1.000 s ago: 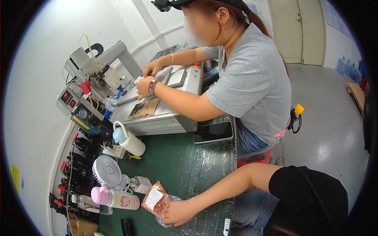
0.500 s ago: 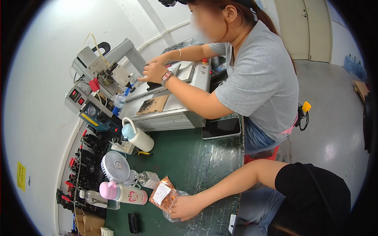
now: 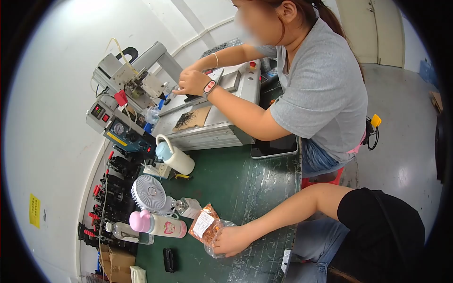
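Note:
My right hand point(image 3: 233, 240) reaches in from the right over the green table point(image 3: 245, 203), with its fingers curled at the mouth of a clear plastic bag point(image 3: 204, 224). Orange-red pieces that look like a snack fill the bag, and a white label sits on it. Part of my fingers is hidden by the crinkled plastic. Just left of the bag lies a cream bottle with a pink lid point(image 3: 168, 226). A small clear bottle point(image 3: 190, 207) leans behind the bag. My left hand is out of the picture.
A white fan point(image 3: 149, 192), a cream flask with a blue lid point(image 3: 180, 160) and a black case point(image 3: 169, 260) are on the table. Beyond, a co-worker in grey point(image 3: 321, 85) works with both hands at a bench machine point(image 3: 207, 134). A phone point(image 3: 274, 147) lies at the table edge.
The whole view has shifted a little, so things appear farther right. My right hand stays at the bag, its fingers slightly more curled. The co-worker's hands remain at the machine.

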Action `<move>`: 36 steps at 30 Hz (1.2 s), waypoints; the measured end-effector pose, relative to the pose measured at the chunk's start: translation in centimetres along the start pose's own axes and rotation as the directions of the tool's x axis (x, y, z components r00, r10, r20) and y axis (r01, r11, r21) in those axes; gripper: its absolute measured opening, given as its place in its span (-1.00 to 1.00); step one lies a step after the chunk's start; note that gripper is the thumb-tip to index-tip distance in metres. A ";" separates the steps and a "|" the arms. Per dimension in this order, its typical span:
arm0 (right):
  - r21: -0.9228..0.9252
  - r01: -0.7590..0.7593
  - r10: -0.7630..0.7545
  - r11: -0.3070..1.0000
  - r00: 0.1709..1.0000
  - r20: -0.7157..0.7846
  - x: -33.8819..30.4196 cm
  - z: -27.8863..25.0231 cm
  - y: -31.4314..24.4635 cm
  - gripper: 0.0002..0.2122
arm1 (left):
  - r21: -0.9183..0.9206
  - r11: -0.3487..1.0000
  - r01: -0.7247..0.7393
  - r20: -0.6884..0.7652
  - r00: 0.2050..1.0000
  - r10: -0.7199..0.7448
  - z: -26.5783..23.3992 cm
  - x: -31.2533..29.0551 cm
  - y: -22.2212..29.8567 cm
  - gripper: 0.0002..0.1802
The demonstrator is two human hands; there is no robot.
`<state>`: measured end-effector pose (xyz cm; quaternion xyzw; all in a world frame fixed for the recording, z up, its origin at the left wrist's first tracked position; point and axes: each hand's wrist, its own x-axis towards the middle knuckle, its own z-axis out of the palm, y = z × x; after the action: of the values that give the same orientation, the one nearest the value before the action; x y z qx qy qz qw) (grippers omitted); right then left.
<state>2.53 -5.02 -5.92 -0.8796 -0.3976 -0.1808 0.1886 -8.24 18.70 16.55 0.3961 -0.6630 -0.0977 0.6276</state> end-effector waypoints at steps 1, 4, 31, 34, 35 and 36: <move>0.007 -0.008 0.008 1.000 1.000 0.006 -0.1 -0.1 0.1 -0.67 | -0.001 1.000 -0.005 0.009 1.000 0.005 -0.1 0.2 -0.3 -0.56; 0.004 -0.001 0.001 1.000 1.000 0.007 -0.1 -0.3 0.1 -0.67 | 0.004 1.000 -0.019 0.037 0.999 0.019 0.1 0.5 -0.5 -0.56; -0.033 -0.070 0.068 0.997 0.996 -0.057 0.0 -2.6 -1.1 -0.75 | -0.024 0.904 -0.428 0.133 0.894 0.427 3.3 0.5 1.1 -0.85; -0.035 -0.165 0.166 0.986 0.986 0.021 0.4 -2.3 -1.2 -0.79 | 0.198 0.933 -0.300 -0.055 0.947 0.316 2.4 0.5 -1.1 -0.88; -0.021 -0.198 0.199 0.980 0.979 0.048 0.6 -1.7 -1.0 -0.79 | 0.382 0.921 -0.073 -0.150 0.979 0.140 2.0 0.4 -2.0 -0.86; -0.036 -0.230 0.231 0.973 0.972 0.049 0.7 -1.6 -1.0 -0.79 | 0.526 0.834 0.164 -0.270 0.963 -0.018 1.9 0.6 -2.8 -0.84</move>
<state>1.91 -4.71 -4.05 -0.9270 -0.2949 -0.1404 0.1844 -8.78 15.69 14.90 0.5984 -0.5577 0.1161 0.5634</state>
